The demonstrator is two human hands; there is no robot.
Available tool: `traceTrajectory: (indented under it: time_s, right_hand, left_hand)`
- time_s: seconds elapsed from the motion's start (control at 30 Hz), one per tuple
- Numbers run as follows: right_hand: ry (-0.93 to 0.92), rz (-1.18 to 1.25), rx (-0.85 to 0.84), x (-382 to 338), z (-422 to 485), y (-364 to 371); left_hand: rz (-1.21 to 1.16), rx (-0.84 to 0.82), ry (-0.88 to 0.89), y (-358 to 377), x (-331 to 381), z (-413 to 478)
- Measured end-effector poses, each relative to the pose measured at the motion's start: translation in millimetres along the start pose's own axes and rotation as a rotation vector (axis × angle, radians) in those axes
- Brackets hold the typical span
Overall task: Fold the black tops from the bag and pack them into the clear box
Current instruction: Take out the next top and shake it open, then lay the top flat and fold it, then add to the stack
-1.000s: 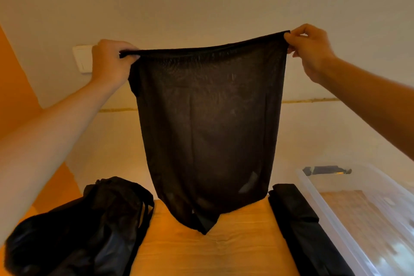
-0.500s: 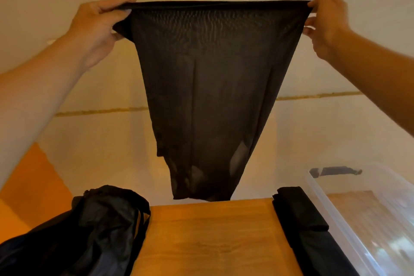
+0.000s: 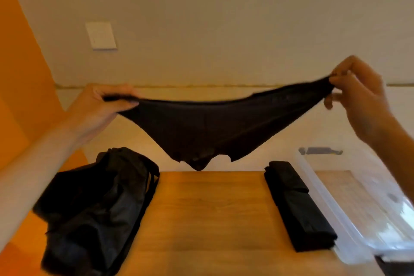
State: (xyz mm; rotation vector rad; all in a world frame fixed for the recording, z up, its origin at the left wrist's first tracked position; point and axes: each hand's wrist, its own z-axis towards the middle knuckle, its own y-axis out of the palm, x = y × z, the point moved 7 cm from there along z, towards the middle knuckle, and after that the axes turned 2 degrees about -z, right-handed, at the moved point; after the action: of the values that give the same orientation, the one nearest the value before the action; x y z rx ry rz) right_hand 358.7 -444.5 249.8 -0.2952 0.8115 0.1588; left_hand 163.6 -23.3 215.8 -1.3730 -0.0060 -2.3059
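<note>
Above the wooden counter (image 3: 201, 219), the black top (image 3: 212, 127) hangs stretched, its corners pinched by the fingers (image 3: 122, 104) of the left hand (image 3: 98, 110) and the right hand (image 3: 360, 98). It hangs lower and shorter than a moment ago.

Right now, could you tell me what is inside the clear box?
Only the wooden table shows through the clear box; no black top lies in the visible part. The folded top sits outside, beside it. The right forearm and glare hide its right side.
</note>
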Motion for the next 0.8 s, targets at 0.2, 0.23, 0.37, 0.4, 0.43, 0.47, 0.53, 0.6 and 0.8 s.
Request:
traceTrajectory:
  time_s: [0.2,0.23,0.37,0.4,0.43,0.47,0.53,0.6,0.8]
  right_hand:
    - [0.187,-0.230,-0.301,68.2,-199.2,0.0]
    - [0.211,-0.259,-0.333,78.5,-229.0,-0.1]
    - [0.272,-0.400,-0.436,113.5,-322.8,2.1]
    - [0.263,-0.444,-0.455,117.9,-338.6,3.7]
    - [0.255,-0.482,-0.476,122.3,-351.5,5.3]
    - [0.268,-0.510,-0.506,128.7,-362.7,7.1]
    - [0.265,-0.570,-0.624,135.2,-377.9,17.9]
    - [0.166,-0.641,-0.750,127.9,-380.0,36.6]
    - [0.113,-0.498,-1.073,116.4,-348.5,109.5]
  left_hand:
    - [0.269,-0.319,-0.198,66.1,-58.6,-176.1]
    - [0.307,-0.386,-0.252,73.8,-76.3,-204.0]
    - [0.339,-0.452,-0.375,93.6,-119.4,-291.5]
    - [0.336,-0.428,-0.383,97.3,-125.1,-305.6]
    - [0.330,-0.416,-0.391,101.3,-131.6,-318.6]
    - [0.330,-0.412,-0.398,105.9,-138.9,-329.2]
    - [0.343,-0.431,-0.376,116.6,-148.2,-343.4]
    - [0.353,-0.494,-0.355,126.9,-151.6,-350.3]
    - [0.423,-0.394,-0.368,153.2,-162.5,-320.2]
